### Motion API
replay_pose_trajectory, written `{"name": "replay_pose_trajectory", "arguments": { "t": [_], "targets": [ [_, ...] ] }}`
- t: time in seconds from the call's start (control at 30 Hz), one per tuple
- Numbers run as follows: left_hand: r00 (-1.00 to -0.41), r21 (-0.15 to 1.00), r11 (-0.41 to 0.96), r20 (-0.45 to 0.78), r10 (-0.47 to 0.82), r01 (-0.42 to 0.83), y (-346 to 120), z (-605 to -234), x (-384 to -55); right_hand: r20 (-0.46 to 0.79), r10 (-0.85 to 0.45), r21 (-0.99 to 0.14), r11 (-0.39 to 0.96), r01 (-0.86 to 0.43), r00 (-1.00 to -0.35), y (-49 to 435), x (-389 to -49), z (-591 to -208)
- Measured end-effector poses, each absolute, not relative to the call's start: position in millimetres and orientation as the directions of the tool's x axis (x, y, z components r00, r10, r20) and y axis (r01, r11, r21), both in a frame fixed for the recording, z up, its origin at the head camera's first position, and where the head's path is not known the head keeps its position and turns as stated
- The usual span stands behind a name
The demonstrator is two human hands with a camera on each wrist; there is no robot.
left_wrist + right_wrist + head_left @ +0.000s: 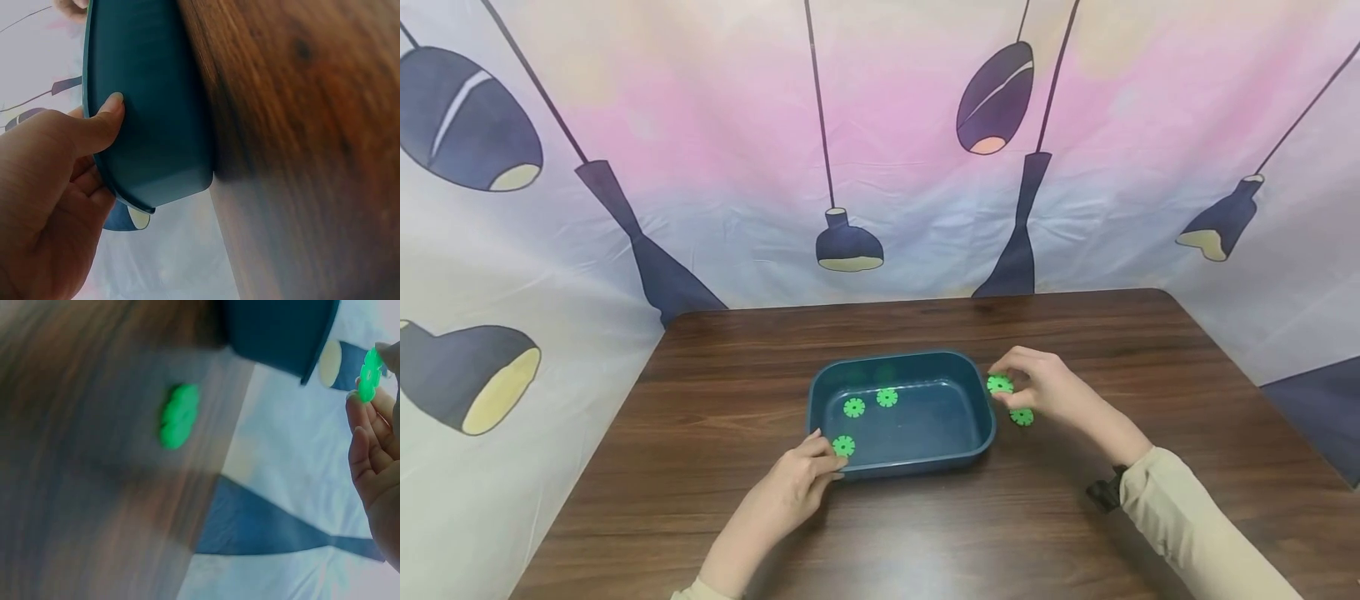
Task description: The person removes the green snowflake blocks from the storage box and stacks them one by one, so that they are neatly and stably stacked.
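Note:
A dark teal rectangular tub (910,467) rests on the table, with several green notched discs inside, one of them a green disc (853,407) near its left end. My left hand (801,479) grips the tub's front left corner; in the left wrist view the thumb (109,122) presses the outer wall while the fingers go over the rim. Just beyond the tub's right end, my right hand (1041,383) pinches a green notched disc (370,375) between thumb and fingers, above the table. Below that hand another green disc (1022,417) lies on the wood.
The brown wooden table (715,400) reaches back to a hanging cloth (760,167) printed with lamps. A dark strap or band (1105,493) sits at the right wrist, by the pale sleeve (1187,517).

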State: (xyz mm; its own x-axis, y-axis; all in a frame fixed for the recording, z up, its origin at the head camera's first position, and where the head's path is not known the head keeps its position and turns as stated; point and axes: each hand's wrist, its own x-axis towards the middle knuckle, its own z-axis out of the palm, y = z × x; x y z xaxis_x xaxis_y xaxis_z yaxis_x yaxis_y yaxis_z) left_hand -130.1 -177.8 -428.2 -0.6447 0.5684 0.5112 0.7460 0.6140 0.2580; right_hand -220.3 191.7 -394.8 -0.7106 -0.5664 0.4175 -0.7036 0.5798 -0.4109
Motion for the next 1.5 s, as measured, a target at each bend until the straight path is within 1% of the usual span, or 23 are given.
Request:
{"name": "replay_pose_trajectory", "arguments": {
  "t": [0.23, 0.37, 0.7, 0.9, 1.17, 1.5],
  "targets": [
    [-0.666, 0.268, 0.632, 0.496, 0.557, 0.727, -178.2, -427.4, -128.1, 0.363, -0.572, -0.398, 0.619, -0.677, -0.736, 206.6, -220.8, -404.9],
    [-0.675, 0.273, 0.637, 0.487, 0.555, 0.721, -178.7, -427.3, -127.4, 0.304, -0.577, -0.398, 0.646, -0.651, -0.758, 211.5, -220.1, -408.7],
    [-0.650, 0.252, 0.624, 0.508, 0.565, 0.740, -178.6, -428.2, -129.2, 0.222, -0.590, -0.383, 0.679, -0.626, -0.776, 221.2, -224.5, -420.6],
    [-0.659, 0.258, 0.629, 0.495, 0.566, 0.734, -177.9, -427.0, -129.3, 0.141, -0.576, -0.346, 0.733, -0.585, -0.805, 223.2, -228.3, -428.9],
    [-0.677, 0.267, 0.641, 0.475, 0.562, 0.720, -176.5, -425.3, -128.5, 0.152, -0.584, -0.284, 0.747, -0.601, -0.797, 223.9, -228.1, -433.8],
    [-0.656, 0.261, 0.619, 0.478, 0.584, 0.741, -178.7, -425.6, -129.6, 0.109, -0.582, -0.284, 0.759, -0.586, -0.806, 223.9, -226.0, -435.0]
  ]
}}
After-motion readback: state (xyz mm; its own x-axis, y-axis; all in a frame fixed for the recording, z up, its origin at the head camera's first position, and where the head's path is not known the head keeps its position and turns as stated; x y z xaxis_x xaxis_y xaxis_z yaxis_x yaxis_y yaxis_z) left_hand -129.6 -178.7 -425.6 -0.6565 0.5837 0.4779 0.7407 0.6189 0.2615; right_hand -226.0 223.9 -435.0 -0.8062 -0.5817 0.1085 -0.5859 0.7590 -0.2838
